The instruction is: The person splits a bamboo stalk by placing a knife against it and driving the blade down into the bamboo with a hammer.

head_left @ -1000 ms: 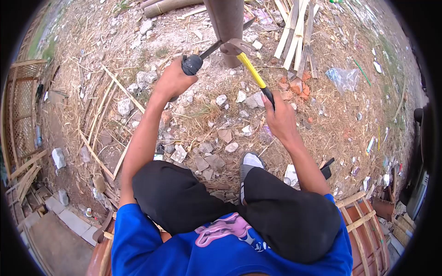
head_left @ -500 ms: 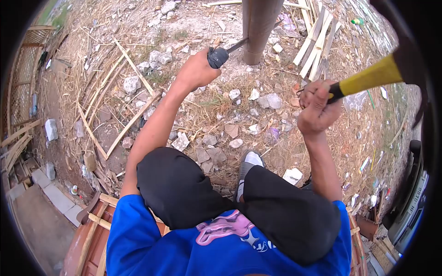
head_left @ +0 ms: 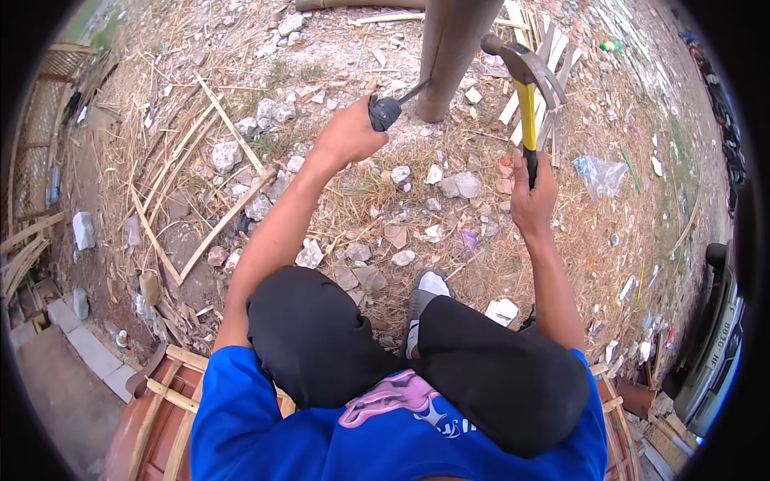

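Note:
My left hand point(head_left: 349, 135) is closed round the black, wrapped handle of a knife point(head_left: 385, 112). Its dark blade meets the left side of a thick brown pole point(head_left: 449, 56) that rises from the ground; the rest of the blade is hidden by the pole. In my right hand point(head_left: 535, 196) is a claw hammer point(head_left: 525, 108) with a yellow and black handle, gripped low and held upright. The hammer's head is at the pole's right edge, and I cannot tell if they touch.
Pale wooden strips point(head_left: 553, 60) lie behind the pole, and more strips point(head_left: 212, 228) lie at left. Stones point(head_left: 460, 185) and a clear plastic bag point(head_left: 601, 175) litter the ground. A wood-slatted brown panel point(head_left: 164, 409) is under me. A vehicle point(head_left: 714, 353) stands at right.
The hammer has swung from the upper right inward to the pole, its head now beside it. My left hand and the knife have stayed nearly in place, the handle slightly lower.

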### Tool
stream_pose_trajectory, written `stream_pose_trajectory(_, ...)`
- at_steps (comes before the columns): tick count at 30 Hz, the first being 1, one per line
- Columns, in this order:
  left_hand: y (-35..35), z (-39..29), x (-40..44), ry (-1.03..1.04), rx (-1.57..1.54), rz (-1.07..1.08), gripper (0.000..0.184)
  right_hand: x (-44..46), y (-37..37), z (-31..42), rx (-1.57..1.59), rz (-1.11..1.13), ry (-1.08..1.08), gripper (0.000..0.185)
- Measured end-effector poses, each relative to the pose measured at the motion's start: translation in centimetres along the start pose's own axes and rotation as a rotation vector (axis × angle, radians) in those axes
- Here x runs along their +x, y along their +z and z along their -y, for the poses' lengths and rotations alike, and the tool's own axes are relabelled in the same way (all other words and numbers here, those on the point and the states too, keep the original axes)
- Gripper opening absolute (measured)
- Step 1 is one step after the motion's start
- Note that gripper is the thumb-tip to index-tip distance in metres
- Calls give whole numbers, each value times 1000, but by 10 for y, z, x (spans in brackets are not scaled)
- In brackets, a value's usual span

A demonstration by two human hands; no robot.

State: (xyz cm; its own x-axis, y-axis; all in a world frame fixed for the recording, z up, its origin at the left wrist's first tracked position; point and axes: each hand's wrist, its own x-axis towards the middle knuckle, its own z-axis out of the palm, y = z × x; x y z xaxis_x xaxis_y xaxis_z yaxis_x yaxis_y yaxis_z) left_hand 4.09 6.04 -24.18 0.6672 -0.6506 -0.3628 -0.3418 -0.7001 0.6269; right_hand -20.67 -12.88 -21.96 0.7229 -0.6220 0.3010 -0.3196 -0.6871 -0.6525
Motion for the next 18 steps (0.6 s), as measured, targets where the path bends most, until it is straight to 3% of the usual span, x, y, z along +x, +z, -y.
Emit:
stream_pose_trajectory(3,-22,-14,8,81,96,9,55,-4,-3,-8,-77,-18,-97,28)
stream_pose_trajectory(7,-61,-33,-6,82,241,24,56,-7,-9,9,71,16,61,29)
stream_pose_trajectory(8,-77,-45,-13,4,279,127,56,-6,-9,13,91,5,55,30)
stream_pose_trajectory(12,-116,-53,-21,50,479,153,51,-7,-10,26,179,-2,77,30)
stream_pose_trajectory(18,-115,-63,-21,71,659,233,46,-13,2,43,157,61,126,34)
